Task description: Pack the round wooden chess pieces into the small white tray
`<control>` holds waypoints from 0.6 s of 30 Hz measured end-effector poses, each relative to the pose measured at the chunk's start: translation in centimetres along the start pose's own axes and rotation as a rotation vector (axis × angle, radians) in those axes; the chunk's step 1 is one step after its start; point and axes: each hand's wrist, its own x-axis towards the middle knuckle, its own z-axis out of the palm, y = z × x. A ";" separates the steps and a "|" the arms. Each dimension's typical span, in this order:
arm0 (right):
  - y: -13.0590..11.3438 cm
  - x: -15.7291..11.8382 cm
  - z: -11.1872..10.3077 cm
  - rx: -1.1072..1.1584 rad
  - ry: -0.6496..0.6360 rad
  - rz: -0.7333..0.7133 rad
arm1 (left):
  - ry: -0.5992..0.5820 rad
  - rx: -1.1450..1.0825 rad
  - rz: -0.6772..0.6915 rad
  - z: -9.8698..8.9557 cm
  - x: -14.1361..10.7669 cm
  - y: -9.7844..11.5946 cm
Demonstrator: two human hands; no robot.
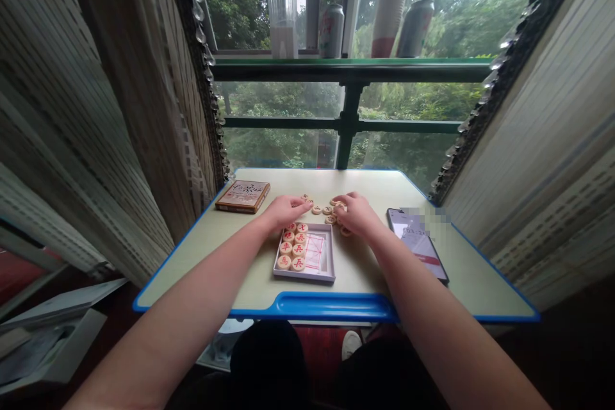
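My left hand reaches past the far left corner of a shallow box, fingers stretched toward a loose xiangqi piece. I see no piece in its grasp. Over the scattered pieces to the right, my right hand has its fingers curled round one pale wooden xiangqi piece, partly hidden by them. More loose pieces, such as one at the front, lie between and under the hands. Inside the box, pieces with red characters fill two columns on the left; red lines show on its bare floor.
A patterned box lid lies at the table's far left. On the right is a phone. The table has a blue rim and a front groove. Cans and stacked cups stand behind the green railing; curtains hang either side.
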 end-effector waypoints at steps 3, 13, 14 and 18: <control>0.3 0.3 1.0 -0.089 -0.043 -0.145 | -0.010 -0.229 -0.065 -0.1 0.3 0.1; -0.9 -0.7 -1.6 0.047 -0.161 -0.227 | 0.021 -0.222 -0.190 -0.5 0.7 -0.4; -0.9 -0.7 -1.6 0.053 -0.157 -0.237 | 0.009 -0.249 -0.191 -0.5 0.6 -0.4; -0.7 -0.7 -1.0 0.082 -0.086 -0.240 | 0.008 -0.313 -0.126 0.0 0.4 0.2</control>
